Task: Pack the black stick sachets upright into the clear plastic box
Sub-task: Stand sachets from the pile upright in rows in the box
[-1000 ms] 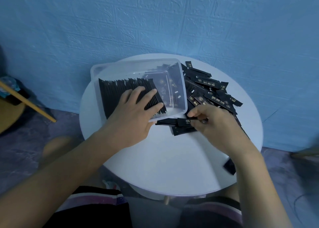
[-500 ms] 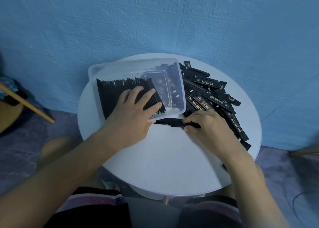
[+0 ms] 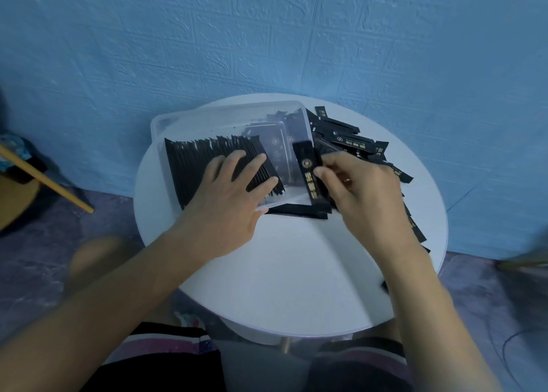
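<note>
Box (image 3: 207, 119) holds one packed row (image 3: 192, 166); right hand (image 3: 358, 190) pinches one sachet (image 3: 308, 166).

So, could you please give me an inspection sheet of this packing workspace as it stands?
Surface: round white table, carrying the box and sachets.
Job's things: clear plastic box with a row of sachets standing in its left part; loose pile of sachets to its right.
Clutter: nothing seen.
Hands: left hand rests flat on the row; right hand pinches a held sachet at the box's right edge.
Cables: thin dark cable on the floor, lower right.
Surroundings: blue textured wall; wooden stick at left.
</note>
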Demonstrator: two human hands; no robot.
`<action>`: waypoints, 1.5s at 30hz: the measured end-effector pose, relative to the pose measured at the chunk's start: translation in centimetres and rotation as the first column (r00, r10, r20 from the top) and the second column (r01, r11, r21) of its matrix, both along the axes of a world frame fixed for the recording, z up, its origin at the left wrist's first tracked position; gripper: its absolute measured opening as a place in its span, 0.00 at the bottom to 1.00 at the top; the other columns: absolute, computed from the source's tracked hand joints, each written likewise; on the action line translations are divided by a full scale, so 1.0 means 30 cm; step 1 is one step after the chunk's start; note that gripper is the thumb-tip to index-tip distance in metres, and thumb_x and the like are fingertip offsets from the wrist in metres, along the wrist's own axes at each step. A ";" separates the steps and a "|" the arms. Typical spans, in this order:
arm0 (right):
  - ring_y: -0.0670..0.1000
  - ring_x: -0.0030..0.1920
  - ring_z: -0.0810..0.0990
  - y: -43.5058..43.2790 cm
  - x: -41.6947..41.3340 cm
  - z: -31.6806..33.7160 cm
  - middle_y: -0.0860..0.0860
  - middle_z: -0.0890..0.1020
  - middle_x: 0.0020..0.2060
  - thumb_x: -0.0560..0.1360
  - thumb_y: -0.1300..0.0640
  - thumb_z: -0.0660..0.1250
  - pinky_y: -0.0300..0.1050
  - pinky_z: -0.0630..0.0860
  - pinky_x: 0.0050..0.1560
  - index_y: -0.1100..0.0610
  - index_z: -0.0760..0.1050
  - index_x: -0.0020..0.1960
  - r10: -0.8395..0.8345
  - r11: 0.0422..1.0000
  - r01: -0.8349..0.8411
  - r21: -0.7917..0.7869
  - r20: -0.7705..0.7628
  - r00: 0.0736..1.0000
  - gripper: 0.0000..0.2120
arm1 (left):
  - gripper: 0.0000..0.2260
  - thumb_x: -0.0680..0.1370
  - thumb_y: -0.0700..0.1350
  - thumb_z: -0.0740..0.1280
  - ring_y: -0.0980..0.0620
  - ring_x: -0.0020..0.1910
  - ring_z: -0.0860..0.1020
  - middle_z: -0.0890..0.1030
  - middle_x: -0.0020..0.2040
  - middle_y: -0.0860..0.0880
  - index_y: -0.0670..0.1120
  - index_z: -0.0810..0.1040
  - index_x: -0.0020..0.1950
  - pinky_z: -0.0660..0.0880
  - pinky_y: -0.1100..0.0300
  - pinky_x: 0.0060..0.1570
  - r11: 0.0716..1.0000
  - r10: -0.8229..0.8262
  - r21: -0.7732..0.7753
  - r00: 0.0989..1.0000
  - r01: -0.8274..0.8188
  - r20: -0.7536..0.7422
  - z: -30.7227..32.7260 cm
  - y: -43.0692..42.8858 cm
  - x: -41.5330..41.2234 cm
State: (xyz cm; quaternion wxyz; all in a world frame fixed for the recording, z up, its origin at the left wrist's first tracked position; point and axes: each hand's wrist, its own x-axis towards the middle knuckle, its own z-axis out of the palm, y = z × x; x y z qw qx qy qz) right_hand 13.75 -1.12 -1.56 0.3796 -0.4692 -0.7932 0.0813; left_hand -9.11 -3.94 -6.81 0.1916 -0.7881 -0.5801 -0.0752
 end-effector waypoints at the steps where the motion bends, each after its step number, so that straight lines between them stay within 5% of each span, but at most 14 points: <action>1: 0.52 0.37 0.82 0.006 -0.030 0.009 0.47 0.84 0.35 0.80 0.52 0.67 0.50 0.78 0.43 0.50 0.81 0.51 -0.027 0.999 0.028 0.037 -0.018 0.999 0.04 | 0.23 0.79 0.54 0.66 0.35 0.74 0.63 0.65 0.78 0.42 0.51 0.73 0.74 0.61 0.36 0.71 1.000 0.006 -0.001 1.000 -0.006 -0.003 -0.002 -0.001 0.002; 7: 0.59 0.43 0.83 0.076 -0.177 0.026 0.51 0.85 0.41 0.82 0.52 0.62 0.52 0.76 0.42 0.54 0.78 0.53 -0.156 0.984 0.152 0.094 0.026 0.987 0.09 | 0.25 0.78 0.53 0.68 0.35 0.75 0.62 0.64 0.79 0.42 0.51 0.72 0.75 0.60 0.35 0.72 1.000 0.018 -0.010 1.000 -0.018 0.004 -0.002 -0.002 0.007; 21: 0.66 0.47 0.81 0.103 -0.275 -0.069 0.59 0.83 0.45 0.79 0.61 0.61 0.50 0.65 0.39 0.55 0.75 0.57 -0.152 0.976 0.194 -0.096 0.329 0.932 0.09 | 0.22 0.78 0.51 0.67 0.33 0.74 0.64 0.66 0.78 0.41 0.49 0.75 0.73 0.59 0.36 0.72 0.999 0.004 0.047 0.999 -0.006 0.035 -0.017 -0.010 0.017; 30: 0.62 0.55 0.79 0.106 -0.294 -0.057 0.56 0.82 0.53 0.78 0.64 0.60 0.49 0.69 0.45 0.58 0.76 0.60 -0.086 0.951 0.145 -0.274 0.216 0.973 0.13 | 0.22 0.77 0.48 0.69 0.33 0.74 0.65 0.67 0.78 0.41 0.47 0.76 0.71 0.60 0.35 0.71 0.998 -0.009 0.056 0.998 0.005 0.060 -0.011 -0.017 0.018; 36: 0.62 0.57 0.79 0.087 -0.272 -0.010 0.55 0.84 0.55 0.77 0.65 0.57 0.48 0.70 0.48 0.57 0.77 0.63 -0.018 0.909 0.088 -0.408 0.172 0.985 0.18 | 0.26 0.77 0.47 0.68 0.36 0.80 0.56 0.62 0.80 0.39 0.46 0.71 0.75 0.55 0.35 0.76 0.998 -0.035 0.051 0.999 0.033 0.040 -0.019 -0.016 0.020; 45: 0.59 0.61 0.79 0.071 -0.253 0.003 0.53 0.84 0.60 0.79 0.65 0.56 0.49 0.75 0.60 0.52 0.76 0.68 0.005 0.861 0.029 -0.509 0.066 0.998 0.22 | 0.27 0.74 0.50 0.72 0.36 0.76 0.63 0.64 0.79 0.40 0.47 0.73 0.72 0.58 0.36 0.74 0.999 -0.037 0.024 0.999 0.037 -0.005 0.007 -0.005 0.018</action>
